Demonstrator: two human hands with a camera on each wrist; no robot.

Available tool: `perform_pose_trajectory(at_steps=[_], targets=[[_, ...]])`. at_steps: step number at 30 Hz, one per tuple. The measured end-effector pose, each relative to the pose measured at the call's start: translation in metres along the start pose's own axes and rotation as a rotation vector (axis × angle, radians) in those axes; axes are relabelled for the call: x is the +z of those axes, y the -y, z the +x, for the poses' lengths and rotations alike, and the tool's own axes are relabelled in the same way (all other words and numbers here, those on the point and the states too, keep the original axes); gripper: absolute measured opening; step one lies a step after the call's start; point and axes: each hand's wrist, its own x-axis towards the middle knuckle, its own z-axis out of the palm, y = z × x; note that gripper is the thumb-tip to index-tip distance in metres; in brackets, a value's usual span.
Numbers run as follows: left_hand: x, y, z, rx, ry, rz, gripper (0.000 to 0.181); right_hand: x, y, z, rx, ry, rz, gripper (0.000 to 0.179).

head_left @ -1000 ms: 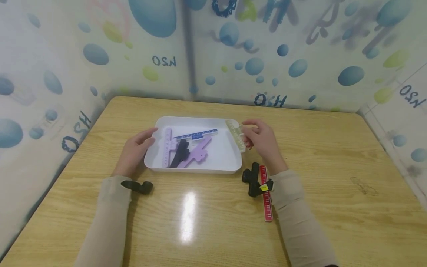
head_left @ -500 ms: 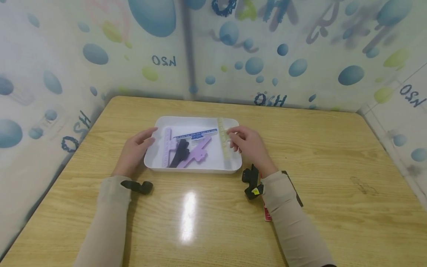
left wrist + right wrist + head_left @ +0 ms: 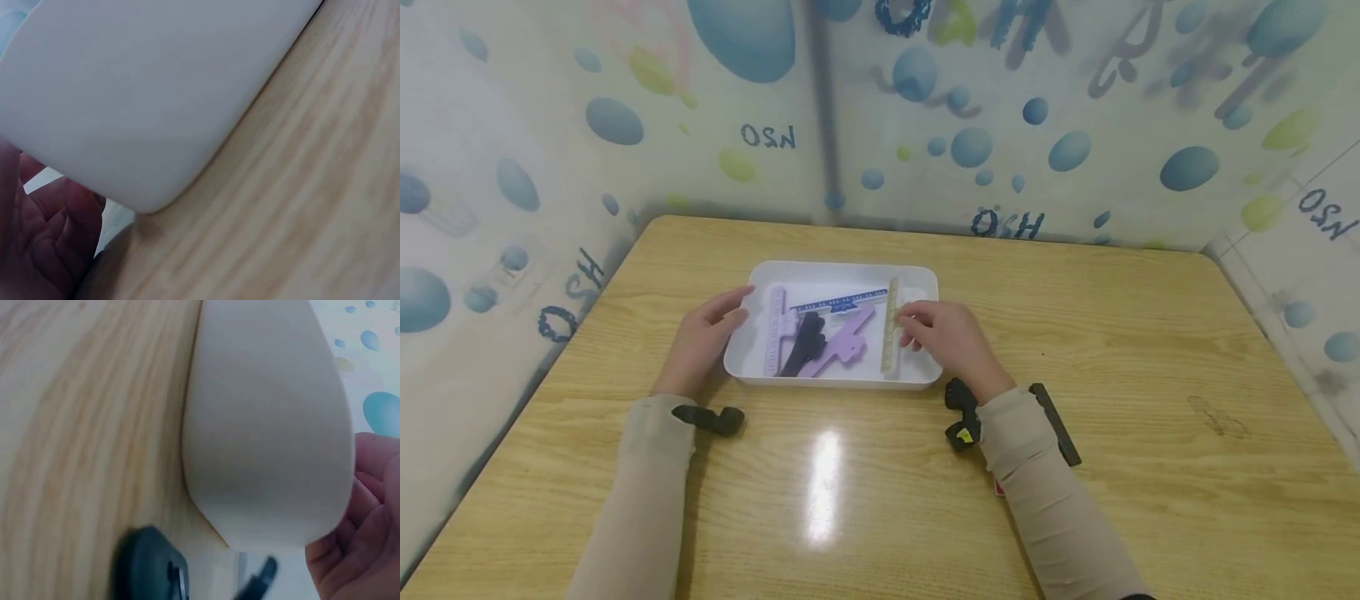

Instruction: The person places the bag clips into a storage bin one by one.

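Note:
My left hand [image 3: 698, 340] holds the left end of a white plastic tray [image 3: 835, 383], thumb and forefinger at its rim. In the left wrist view its curled fingers show beside the tray wall [image 3: 137, 94]. My right hand [image 3: 953, 335] reaches over the tray's right end, pinching a pale yellow long clip [image 3: 888, 346] with a ruler-like strip, which stands lengthwise inside the tray. Left of that clip lie a blue clip [image 3: 820, 302], two lilac clips, one upright [image 3: 773, 337] and one slanted [image 3: 847, 342], and a black clip [image 3: 805, 343].
On the wooden table [image 3: 850, 467], a black clip [image 3: 1056, 425] and a red clip [image 3: 999, 488] lie by the right forearm, mostly hidden under it. A black wrist camera [image 3: 958, 417] is strapped to the right wrist, another [image 3: 715, 420] to the left. A patterned wall stands behind.
My right hand has carried the yellow clip from over the tray's right rim leftward and down into the tray, turning it nearly upright in view. The left hand and tray have stayed still.

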Motion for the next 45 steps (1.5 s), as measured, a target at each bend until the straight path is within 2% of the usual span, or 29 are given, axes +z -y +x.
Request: perform_pose_trajectory(at_steps=[8, 13, 22, 26, 35, 41, 45], targets=[[0.0, 0.0, -0.001, 0.01, 0.001, 0.007, 0.041, 0.004, 0.007, -0.001, -0.021, 0.048, -0.183, 0.021], [0.0, -0.001, -0.001, 0.011, 0.003, 0.007, 0.041, 0.008, 0.007, -0.001, -0.071, 0.047, -0.302, 0.02], [0.001, -0.002, -0.001, -0.002, 0.0, 0.015, 0.041, 0.012, 0.009, -0.002, -0.132, 0.021, -0.391, 0.017], [0.001, -0.002, -0.001, -0.001, -0.001, 0.01, 0.041, 0.013, 0.011, -0.003, -0.134, 0.02, -0.433, 0.016], [0.0, 0.0, -0.002, 0.007, 0.001, -0.001, 0.042, 0.016, 0.016, -0.004, -0.146, 0.055, -0.455, 0.018], [0.0, 0.0, -0.001, 0.001, -0.003, -0.002, 0.041, 0.019, 0.02, -0.004, -0.129, 0.122, -0.344, 0.021], [0.001, -0.001, -0.001, -0.003, -0.007, -0.005, 0.041, 0.021, 0.02, -0.004, -0.107, 0.117, -0.305, 0.021]])
